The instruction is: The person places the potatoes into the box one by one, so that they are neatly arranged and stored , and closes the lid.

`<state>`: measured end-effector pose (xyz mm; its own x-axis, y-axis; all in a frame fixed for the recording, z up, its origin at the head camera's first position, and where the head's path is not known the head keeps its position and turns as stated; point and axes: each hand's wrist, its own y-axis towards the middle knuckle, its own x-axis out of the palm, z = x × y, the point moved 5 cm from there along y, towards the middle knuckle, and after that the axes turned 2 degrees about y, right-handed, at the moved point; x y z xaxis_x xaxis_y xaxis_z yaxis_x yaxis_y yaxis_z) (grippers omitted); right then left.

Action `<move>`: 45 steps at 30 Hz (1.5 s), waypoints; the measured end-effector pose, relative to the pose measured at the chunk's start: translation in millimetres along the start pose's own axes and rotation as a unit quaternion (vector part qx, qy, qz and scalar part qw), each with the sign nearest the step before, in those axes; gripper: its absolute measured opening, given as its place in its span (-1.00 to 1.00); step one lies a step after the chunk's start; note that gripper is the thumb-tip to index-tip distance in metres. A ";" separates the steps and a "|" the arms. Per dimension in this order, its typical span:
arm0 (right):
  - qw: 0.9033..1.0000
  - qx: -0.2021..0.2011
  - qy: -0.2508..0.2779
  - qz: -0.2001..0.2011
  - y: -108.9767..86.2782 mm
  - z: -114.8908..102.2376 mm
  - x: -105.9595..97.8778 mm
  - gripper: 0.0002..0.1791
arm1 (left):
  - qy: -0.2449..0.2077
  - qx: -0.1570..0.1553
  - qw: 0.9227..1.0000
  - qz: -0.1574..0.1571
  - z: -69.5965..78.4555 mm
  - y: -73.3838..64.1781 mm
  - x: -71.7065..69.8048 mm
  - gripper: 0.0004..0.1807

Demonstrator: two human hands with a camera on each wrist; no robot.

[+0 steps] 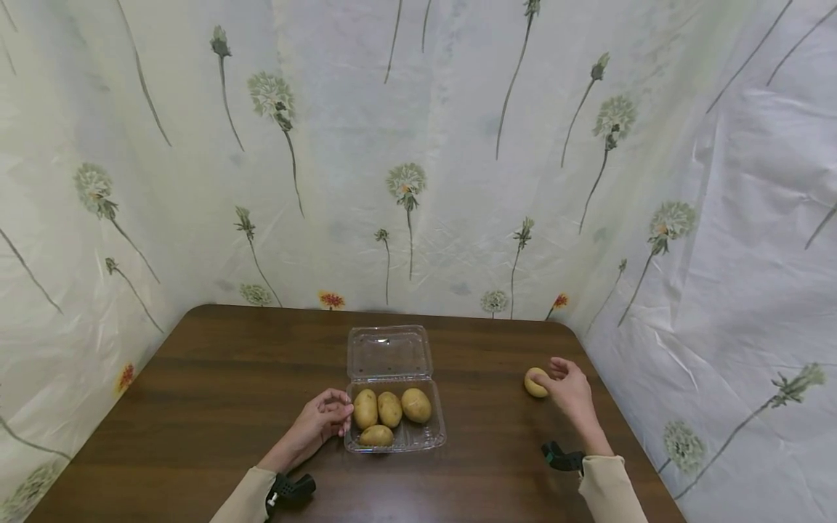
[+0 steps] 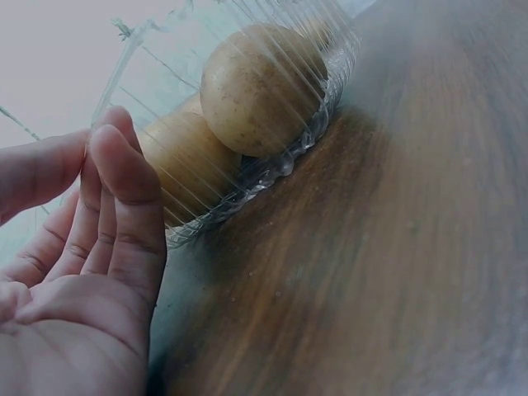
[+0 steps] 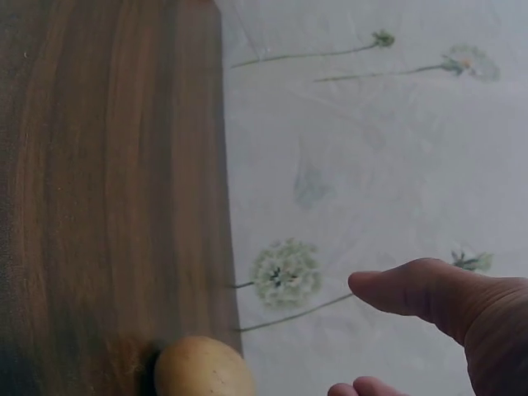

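Your right hand (image 1: 570,388) is at the loose potato (image 1: 535,382), which lies on the wooden table (image 1: 216,392) near its right edge, at about 3 o'clock from the clear plastic container (image 1: 396,428). The fingers are loosely bent and the fingertips touch the potato at its right side, but they are not yet closed around it; in the right wrist view the thumb (image 3: 412,290) stands free above the potato (image 3: 202,369). I think the grasp is only beginning. To do it well, bring the thumb to one side and the fingers to the other side, then close around the middle of the potato, because its round form can roll away toward the table edge.

Your left hand (image 1: 323,418) rests at 9 o'clock of the container, fingers relaxed and nearly straight, just beside the left wall; whether they touch it I cannot tell. It holds nothing. Press it lightly on the wall so that the light tray does not slide.

The tray holds four potatoes (image 1: 390,409), and its lid (image 1: 389,352) lies open at 12 o'clock. Free space is at the front right.
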<state>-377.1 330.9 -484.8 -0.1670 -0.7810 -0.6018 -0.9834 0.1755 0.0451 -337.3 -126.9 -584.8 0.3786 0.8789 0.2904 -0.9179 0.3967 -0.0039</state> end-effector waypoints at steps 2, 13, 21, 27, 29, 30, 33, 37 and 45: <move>1.000 0.005 0.004 0.004 1.2 3.3 1.3 -0.19 | -0.001 -0.002 1.000 0.004 -0.2 0.1 0.1 -0.80; 1.000 0.029 -0.009 0.005 9.6 23.0 8.6 -0.24 | 0.002 0.001 1.000 0.001 -0.3 0.6 -0.3 -0.80; 0.999 0.049 0.000 0.013 14.1 34.6 14.5 -0.25 | 0.005 0.001 1.000 -0.006 -0.3 1.5 -0.1 -0.79; 0.998 0.060 0.012 0.026 19.2 43.3 19.7 -0.24 | 0.002 0.003 1.000 -0.001 1.2 2.0 -0.3 -0.77; 0.997 0.063 0.011 0.030 20.1 45.7 20.9 -0.25 | 0.003 0.002 1.000 0.000 1.1 1.9 -0.5 -0.78; 0.997 0.063 0.008 0.032 20.1 46.2 21.5 -0.26 | 0.002 0.002 1.000 0.001 1.0 1.9 -0.6 -0.78; 0.997 0.061 -0.003 0.037 20.5 48.6 22.9 -0.28 | 0.002 0.004 1.000 0.000 0.6 2.0 -0.8 -0.79; 0.997 0.062 -0.010 0.039 20.8 51.4 24.2 -0.30 | 0.001 0.006 1.000 -0.005 0.3 2.1 -0.9 -0.80; 0.997 0.066 -0.012 0.030 23.1 55.7 27.7 -0.31 | 0.001 0.007 1.000 -0.006 0.4 0.7 0.4 -0.81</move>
<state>-400.6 346.7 -544.8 -0.2224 -0.7520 -0.6206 -0.9536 0.3003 -0.0222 -337.8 -126.4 -584.3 0.3899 0.8744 0.2889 -0.9147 0.4038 0.0123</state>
